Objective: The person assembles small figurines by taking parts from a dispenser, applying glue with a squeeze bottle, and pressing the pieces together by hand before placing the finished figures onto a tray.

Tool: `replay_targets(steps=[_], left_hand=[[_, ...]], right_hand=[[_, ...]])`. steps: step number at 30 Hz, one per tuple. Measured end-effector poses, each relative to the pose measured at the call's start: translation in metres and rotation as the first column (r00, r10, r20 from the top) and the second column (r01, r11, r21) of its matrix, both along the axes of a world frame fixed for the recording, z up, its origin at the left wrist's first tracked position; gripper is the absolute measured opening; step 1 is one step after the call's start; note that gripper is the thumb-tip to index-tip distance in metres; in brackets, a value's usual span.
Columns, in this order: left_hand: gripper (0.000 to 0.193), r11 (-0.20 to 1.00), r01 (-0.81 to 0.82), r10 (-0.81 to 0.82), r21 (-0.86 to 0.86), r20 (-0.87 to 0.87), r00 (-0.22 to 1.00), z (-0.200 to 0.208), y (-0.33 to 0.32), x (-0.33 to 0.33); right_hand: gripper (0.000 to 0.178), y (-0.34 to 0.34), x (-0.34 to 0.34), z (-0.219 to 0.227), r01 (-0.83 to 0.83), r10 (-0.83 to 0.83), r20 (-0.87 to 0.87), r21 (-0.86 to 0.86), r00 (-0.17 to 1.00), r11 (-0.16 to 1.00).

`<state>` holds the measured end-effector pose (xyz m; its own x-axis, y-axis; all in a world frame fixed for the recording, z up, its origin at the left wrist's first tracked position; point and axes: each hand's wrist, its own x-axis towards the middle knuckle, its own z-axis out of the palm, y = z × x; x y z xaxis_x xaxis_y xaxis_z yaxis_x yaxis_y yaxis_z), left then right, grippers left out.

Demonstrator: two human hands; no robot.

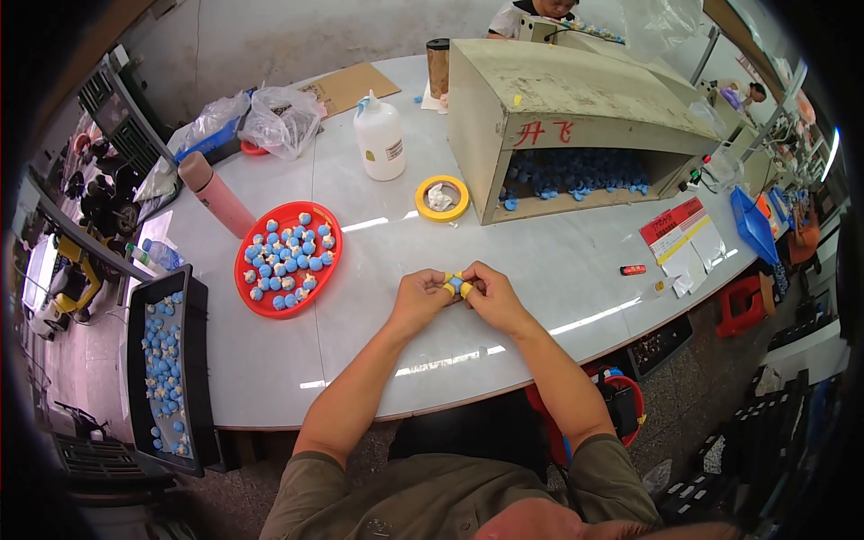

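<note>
Over the middle of the table, a small blue piece (pixel 456 285) sits between my two hands, with yellow at its corners; the yellow looks like covers on my fingertips, though I cannot be sure. My left hand (pixel 423 300) pinches it from the left, its fingers curled in. From the right, my right hand (pixel 494 298) pinches the same piece with thumb and finger. To the left of my hands stands a round red tray (pixel 335 236) holding many small blue balls with cream-coloured tops (pixel 290 255).
A black bin (pixel 200 360) of similar balls sits at the left edge. Beyond my hands are yellow tape (pixel 419 200), a white bottle (pixel 382 139) and a beige box (pixel 576 99) with blue pieces inside. A pink flask (pixel 216 196) stands behind the tray. Leaflets (pixel 681 236) lie right.
</note>
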<state>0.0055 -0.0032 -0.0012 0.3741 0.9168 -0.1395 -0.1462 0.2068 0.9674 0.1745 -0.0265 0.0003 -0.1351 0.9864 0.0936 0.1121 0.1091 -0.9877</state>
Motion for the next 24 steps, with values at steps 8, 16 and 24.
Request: replay_targets(steps=[8,16,24], left_hand=[[0.023,0.997,0.027,-0.021,-0.078,0.073,0.997,0.006,0.002,-0.001],[0.017,0.998,0.036,-0.03,-0.055,0.103,0.994,0.006,0.003,-0.004],[0.016,0.999,0.009,-0.007,-0.038,0.041,0.999,0.003,0.003,-0.002]], right_hand=[[0.011,-0.001,0.003,0.015,-0.008,-0.008,-0.094,-0.162,0.996,0.987],[0.012,0.0,0.005,0.013,-0.033,0.002,-0.157,-0.198,0.988,0.98],[0.009,0.001,0.004,0.012,-0.04,0.027,-0.081,-0.169,0.996,0.985]])
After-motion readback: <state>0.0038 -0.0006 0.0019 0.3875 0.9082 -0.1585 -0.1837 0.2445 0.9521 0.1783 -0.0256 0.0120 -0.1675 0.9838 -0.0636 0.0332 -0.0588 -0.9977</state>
